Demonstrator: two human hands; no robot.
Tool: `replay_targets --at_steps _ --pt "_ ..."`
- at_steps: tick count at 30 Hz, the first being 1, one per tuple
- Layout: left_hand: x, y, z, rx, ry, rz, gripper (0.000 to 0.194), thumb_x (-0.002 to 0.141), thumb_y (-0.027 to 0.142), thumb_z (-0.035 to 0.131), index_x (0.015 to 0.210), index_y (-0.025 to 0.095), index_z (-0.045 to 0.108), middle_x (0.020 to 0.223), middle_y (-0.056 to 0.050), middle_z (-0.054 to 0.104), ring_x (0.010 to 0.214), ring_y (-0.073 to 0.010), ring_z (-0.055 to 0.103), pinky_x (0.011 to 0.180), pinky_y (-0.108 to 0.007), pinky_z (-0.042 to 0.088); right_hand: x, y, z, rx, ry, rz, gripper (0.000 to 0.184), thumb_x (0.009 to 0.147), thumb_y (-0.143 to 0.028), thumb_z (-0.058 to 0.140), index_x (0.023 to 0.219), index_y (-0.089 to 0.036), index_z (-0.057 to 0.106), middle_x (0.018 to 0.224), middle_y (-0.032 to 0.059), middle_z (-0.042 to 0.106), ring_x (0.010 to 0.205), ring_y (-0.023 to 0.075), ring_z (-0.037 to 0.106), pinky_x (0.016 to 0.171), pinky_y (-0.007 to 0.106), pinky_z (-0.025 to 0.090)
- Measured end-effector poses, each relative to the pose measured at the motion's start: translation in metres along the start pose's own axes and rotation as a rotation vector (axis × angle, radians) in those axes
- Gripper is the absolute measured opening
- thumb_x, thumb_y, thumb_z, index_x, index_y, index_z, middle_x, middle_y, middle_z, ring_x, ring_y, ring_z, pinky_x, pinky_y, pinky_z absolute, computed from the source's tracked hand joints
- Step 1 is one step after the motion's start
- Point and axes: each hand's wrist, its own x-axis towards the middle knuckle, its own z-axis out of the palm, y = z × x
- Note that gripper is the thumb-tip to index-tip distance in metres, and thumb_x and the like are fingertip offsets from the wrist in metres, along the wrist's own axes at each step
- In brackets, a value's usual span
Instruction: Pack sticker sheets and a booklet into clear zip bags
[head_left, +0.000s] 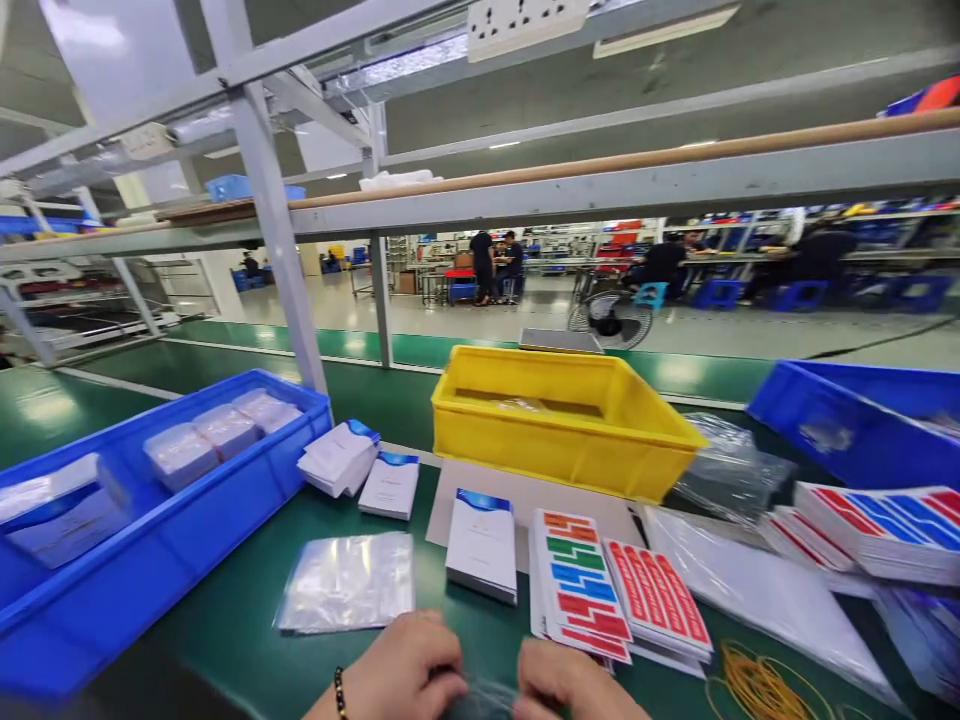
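At the bottom edge, my left hand (409, 665), with a beaded bracelet at the wrist, and my right hand (570, 682) are both closed on a clear plastic bag (484, 698) stretched between them. The bag is partly hidden and blurred. Just beyond my left hand lies a flat pile of clear plastic bags (349, 582). A stack of white booklets with blue tops (482, 545) stands ahead of the hands. Beside it, nearer my right hand, are sheets of multicoloured stickers (577, 580) and a stack of red stickers (656, 600).
A blue bin (187, 520) with wrapped packs stands left, a yellow bin (555, 450) ahead, another blue bin (847, 440) right. Two smaller booklet stacks (388, 485) lie near the left bin. Rubber bands (765, 685) lie lower right. A metal shelf (600, 190) crosses overhead; people sit beyond.
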Motion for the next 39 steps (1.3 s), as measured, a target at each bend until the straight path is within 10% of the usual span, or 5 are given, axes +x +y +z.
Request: replay_targets --at_steps 7,18,23,27,39 --pt "0.015 0.005 0.027 -0.518 -0.132 -0.155 0.027 0.073 0.036 0.059 0.055 0.017 0.060 0.050 0.004 0.044 0.052 -0.0098 0.039 0.051 -0.022 0.028 0.061 0.035 0.016 -0.385 0.332 0.064 0.052 0.071 -0.015 0.060 0.121 -0.013 0.050 0.117 0.0171 0.055 0.109 0.0317 0.046 0.099 0.052 0.028" --pt "0.029 -0.011 0.039 -1.623 -0.093 -0.498 0.078 0.072 0.075 0.029 0.100 0.008 0.059 0.053 -0.005 0.061 0.042 -0.0158 0.056 0.040 -0.023 0.038 0.023 0.002 0.001 -0.287 0.363 -0.225 0.013 0.079 -0.021 0.052 0.071 -0.020 0.062 0.074 0.0029 0.058 0.072 0.0171 0.049 0.070 0.031 0.040" --pt "0.033 0.013 0.029 -1.681 -0.162 -0.415 0.036 0.067 0.031 0.068 0.093 0.006 0.065 0.076 -0.012 0.071 0.070 -0.0215 0.066 0.065 -0.028 0.048 0.013 0.043 -0.046 -0.306 0.423 0.158 0.021 0.086 -0.018 0.043 0.091 -0.020 0.063 0.096 0.0071 0.062 0.092 0.0189 0.054 0.082 0.030 0.040" --pt "0.044 0.035 0.034 -1.546 -0.421 -0.261 0.047 0.060 0.043 0.073 0.088 0.004 0.069 0.088 -0.017 0.071 0.088 -0.0261 0.064 0.082 -0.031 0.043 0.026 0.093 -0.073 -0.439 0.403 0.505 0.028 0.076 -0.015 0.055 0.103 -0.016 0.060 0.105 0.0125 0.060 0.101 0.0267 0.052 0.086 0.036 0.037" --pt "0.088 0.044 0.084 -1.316 -0.591 -0.261 0.062 0.040 0.052 0.080 0.085 0.011 0.072 0.103 -0.016 0.067 0.115 -0.0391 0.048 0.105 -0.050 0.021 0.031 0.112 -0.077 -0.371 0.336 0.535 0.018 0.067 -0.017 0.063 0.085 -0.017 0.060 0.092 0.0073 0.059 0.092 0.0242 0.052 0.078 0.032 0.035"
